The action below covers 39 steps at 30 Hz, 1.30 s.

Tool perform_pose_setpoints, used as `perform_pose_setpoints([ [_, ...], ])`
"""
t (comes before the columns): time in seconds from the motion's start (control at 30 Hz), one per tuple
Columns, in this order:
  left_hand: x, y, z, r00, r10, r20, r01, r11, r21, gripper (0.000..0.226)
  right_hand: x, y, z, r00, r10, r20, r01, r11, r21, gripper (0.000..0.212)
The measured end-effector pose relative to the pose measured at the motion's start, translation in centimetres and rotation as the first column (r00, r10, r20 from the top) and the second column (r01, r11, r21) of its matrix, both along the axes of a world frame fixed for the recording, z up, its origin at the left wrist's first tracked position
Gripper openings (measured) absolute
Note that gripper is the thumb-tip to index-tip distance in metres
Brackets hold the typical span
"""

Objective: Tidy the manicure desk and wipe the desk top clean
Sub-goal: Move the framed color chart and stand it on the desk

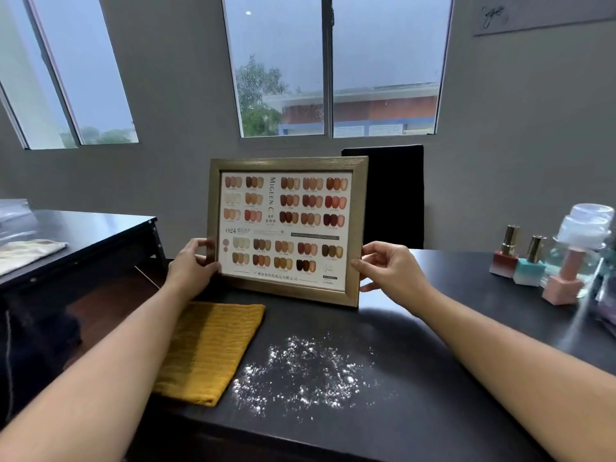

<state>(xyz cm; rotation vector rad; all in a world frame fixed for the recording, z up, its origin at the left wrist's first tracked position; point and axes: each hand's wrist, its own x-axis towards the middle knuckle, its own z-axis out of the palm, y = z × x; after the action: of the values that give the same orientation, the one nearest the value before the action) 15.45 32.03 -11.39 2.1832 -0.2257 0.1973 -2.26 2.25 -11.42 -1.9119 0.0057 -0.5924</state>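
A framed nail colour chart (286,228) in a bronze frame is held upright above the black desk (433,411). My left hand (191,265) grips its lower left edge and my right hand (388,270) grips its lower right edge. Below the frame a folded mustard-yellow cloth (210,351) lies flat on the desk's left part. White powder (300,371) is scattered over the desk top to the right of the cloth.
Three nail polish bottles (530,261) and a clear lidded jar (583,235) stand at the desk's right end. A black chair back (393,195) rises behind the desk. A second dark table (76,235) with a pale cloth sits to the left.
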Motion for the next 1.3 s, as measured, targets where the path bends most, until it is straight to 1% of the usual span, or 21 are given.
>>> perform_pose_setpoints([
  [0.17, -0.6, 0.5, 0.0, 1.000, 0.007, 0.012, -0.007, 1.000, -0.004, 0.046, -0.1, 0.2, 0.2, 1.000, 0.002, -0.015, -0.002, 1.000, 0.012, 0.002],
  [0.33, -1.2, 1.1, -0.1, 1.000, 0.012, 0.011, -0.012, 1.000, -0.023, 0.044, -0.1, 0.3, 0.7, 0.998, 0.016, -0.053, -0.015, 1.000, 0.023, 0.010],
  [0.5, -1.6, 1.8, -0.2, 1.000, -0.011, 0.013, 0.011, 1.000, -0.011, 0.046, 0.0, 0.2, 0.5, 0.997, 0.017, -0.070, -0.012, 0.998, 0.059, 0.010],
  [0.73, -1.9, 2.7, -0.2, 0.998, -0.054, -0.026, 0.052, 0.994, -0.091, 0.046, -0.1, 0.6, 0.5, 0.996, 0.037, -0.078, -0.030, 0.996, 0.085, 0.003],
  [0.8, -1.9, 2.9, 0.0, 0.997, -0.068, -0.043, 0.062, 0.990, -0.130, 0.043, -0.2, 0.5, 0.4, 0.997, 0.030, -0.072, -0.022, 0.994, 0.112, 0.006],
  [0.87, -1.7, 3.1, 0.0, 0.994, -0.092, -0.064, 0.080, 0.982, -0.171, 0.040, -0.4, 0.4, 0.3, 0.997, 0.035, -0.075, -0.022, 0.985, 0.174, 0.012],
  [0.93, -1.6, 3.4, 0.0, 0.991, -0.112, -0.075, 0.094, 0.973, -0.211, 0.039, -0.6, 0.4, 0.1, 0.995, 0.049, -0.083, -0.031, 0.977, 0.211, 0.013],
  [1.1, -1.7, 3.7, -0.3, 0.992, -0.113, -0.050, 0.097, 0.963, -0.251, 0.044, -0.8, 0.5, -0.1, 0.994, 0.059, -0.093, -0.037, 0.975, 0.218, 0.014],
  [1.2, -1.9, 3.9, -0.6, 0.991, -0.130, -0.040, 0.114, 0.952, -0.284, 0.047, -0.7, 0.4, 0.0, 0.994, 0.060, -0.092, -0.039, 0.976, 0.213, 0.009],
  [1.3, -2.0, 4.0, -0.7, 0.989, -0.147, -0.037, 0.130, 0.948, -0.292, 0.047, -0.7, 0.4, -0.1, 0.994, 0.062, -0.092, -0.042, 0.977, 0.210, 0.011],
])
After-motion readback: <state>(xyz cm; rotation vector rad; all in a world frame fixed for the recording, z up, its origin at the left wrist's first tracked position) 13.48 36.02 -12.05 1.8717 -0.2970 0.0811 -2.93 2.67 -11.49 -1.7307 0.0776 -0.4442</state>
